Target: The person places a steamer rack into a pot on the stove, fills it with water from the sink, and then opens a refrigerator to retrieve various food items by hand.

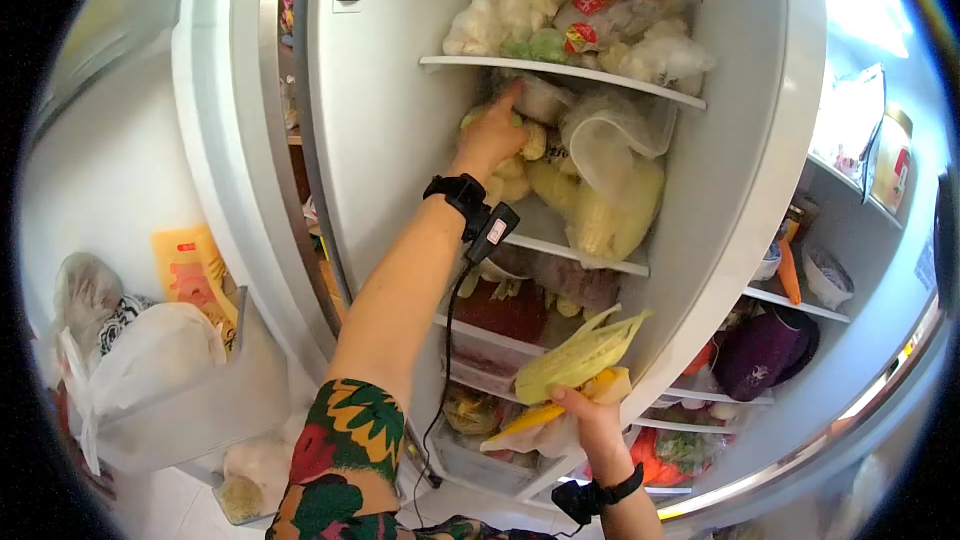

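My left hand (490, 135) reaches onto the middle shelf of the open freezer, its index finger stretched up toward a wrapped bundle (535, 97). Pale, lumpy food (508, 183) lies beside and under that hand. On the same shelf, to the right, are bagged corn cobs (597, 215) and a clear plastic container (600, 152). Lower down, in front of the shelves, my right hand (597, 420) is closed around corn in its husk (580, 358), together with a yellow item in a thin plastic bag (530, 427).
Frosted bags (525, 0) fill the top shelf (560, 68). The freezer door stands open at the left with a bin (190, 425) of bags. At the right, fridge shelves hold a purple item (757, 352) and a carrot (788, 270). A cable (447, 340) hangs from my left wrist.
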`<state>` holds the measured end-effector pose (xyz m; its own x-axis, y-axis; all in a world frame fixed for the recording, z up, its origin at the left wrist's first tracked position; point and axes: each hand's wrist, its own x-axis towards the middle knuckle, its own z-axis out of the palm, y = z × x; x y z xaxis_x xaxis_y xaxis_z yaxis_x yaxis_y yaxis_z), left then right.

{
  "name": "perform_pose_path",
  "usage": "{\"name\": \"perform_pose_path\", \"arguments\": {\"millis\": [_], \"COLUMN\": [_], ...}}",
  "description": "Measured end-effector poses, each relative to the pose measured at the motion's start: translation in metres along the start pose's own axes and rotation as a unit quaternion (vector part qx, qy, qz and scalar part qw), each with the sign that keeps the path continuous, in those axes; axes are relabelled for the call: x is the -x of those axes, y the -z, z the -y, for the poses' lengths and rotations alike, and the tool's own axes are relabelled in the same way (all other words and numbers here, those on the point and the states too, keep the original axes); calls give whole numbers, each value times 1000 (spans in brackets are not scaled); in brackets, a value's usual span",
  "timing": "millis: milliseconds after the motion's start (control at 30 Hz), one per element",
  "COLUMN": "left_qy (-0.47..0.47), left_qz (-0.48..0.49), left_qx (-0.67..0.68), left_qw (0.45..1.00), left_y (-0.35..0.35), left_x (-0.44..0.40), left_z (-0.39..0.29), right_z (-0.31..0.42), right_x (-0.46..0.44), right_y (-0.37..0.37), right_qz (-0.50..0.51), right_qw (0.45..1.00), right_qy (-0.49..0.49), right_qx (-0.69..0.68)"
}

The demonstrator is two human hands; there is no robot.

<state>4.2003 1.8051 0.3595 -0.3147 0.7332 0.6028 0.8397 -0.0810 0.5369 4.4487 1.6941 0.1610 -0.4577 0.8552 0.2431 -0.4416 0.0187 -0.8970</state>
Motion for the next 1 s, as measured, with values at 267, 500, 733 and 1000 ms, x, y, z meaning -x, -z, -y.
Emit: {"name": "perform_pose_path", "arguments": {"millis": [267, 500, 733, 1000], "left_qy": [-16, -119, 69, 152], "left_qz": [57, 110, 23, 44], "left_qx": [-218, -172, 214, 460], "left_qw": [974, 972, 974, 874], "left_y": [19, 42, 46, 35], "left_x": [-29, -30, 21, 94], "left_z": [-8, 22, 35, 32], "right_z": [-4, 11, 14, 34], "right_x": [-9, -24, -78, -98], "right_y": [0, -22, -44, -71], "right_qz": [-7, 24, 50, 172], "right_qw": [1000, 1000, 982, 939], "right_qy": [6, -2, -60, -31], "right_qx": [5, -18, -173, -295]}}
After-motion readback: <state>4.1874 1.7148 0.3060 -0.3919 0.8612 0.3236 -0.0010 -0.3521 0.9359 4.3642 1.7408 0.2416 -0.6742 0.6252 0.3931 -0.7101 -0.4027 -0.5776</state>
